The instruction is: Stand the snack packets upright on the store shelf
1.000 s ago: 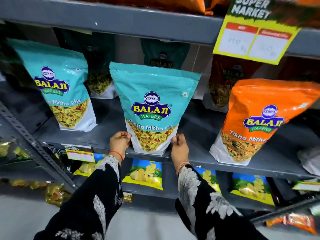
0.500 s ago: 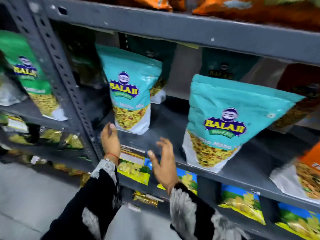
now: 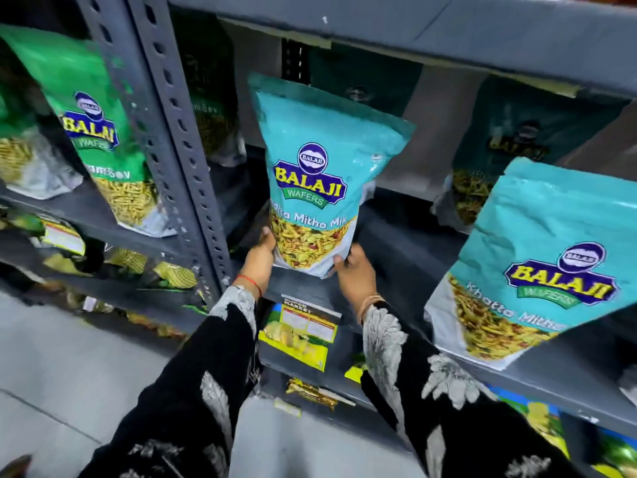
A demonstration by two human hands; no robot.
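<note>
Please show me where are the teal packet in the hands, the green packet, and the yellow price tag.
teal packet (image 3: 312, 174): head view, on its logo.
green packet (image 3: 94, 125): head view, on its logo.
yellow price tag (image 3: 307, 323): head view, on its middle.

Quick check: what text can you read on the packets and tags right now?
"BALAJI WAFERS", "Khatta Mitha Mix": held teal packet.
"BALAJI WAFERS", "Khatta Mitha": right teal packet, rest cut off.
"BALAJI WAFERS": green packet; flavour blurred.
"SUPER MARKET": shelf tag; prices unreadable.
</note>
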